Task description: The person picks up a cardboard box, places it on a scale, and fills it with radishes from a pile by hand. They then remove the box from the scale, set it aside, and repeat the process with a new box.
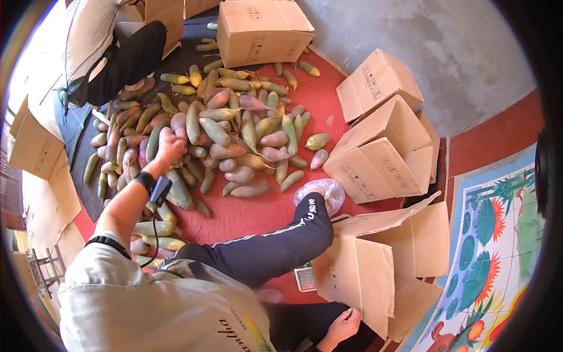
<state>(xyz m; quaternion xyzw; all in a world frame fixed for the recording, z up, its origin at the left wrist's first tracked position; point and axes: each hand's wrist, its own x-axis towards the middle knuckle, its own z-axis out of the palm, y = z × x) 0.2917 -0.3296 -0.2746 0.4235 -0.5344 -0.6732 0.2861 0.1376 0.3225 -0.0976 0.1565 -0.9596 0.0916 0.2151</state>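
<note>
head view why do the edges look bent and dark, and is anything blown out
Head view: the fisheye lens bows the brown cardboard boxes near the rim, inside a black vignette; sunlight washes out the upper left corner; the pile of green and pink oblong fruits in the middle is sharp.

Left hand (170, 146) on heaped long fruit (234, 132)

Left hand (170, 146) far ahead on an outstretched arm, fingers curled; right hand (343, 325) low, close in, knuckles up.

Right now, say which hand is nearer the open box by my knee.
Right. The right hand touches the open box; the left hand is away on the vegetable pile.
</note>
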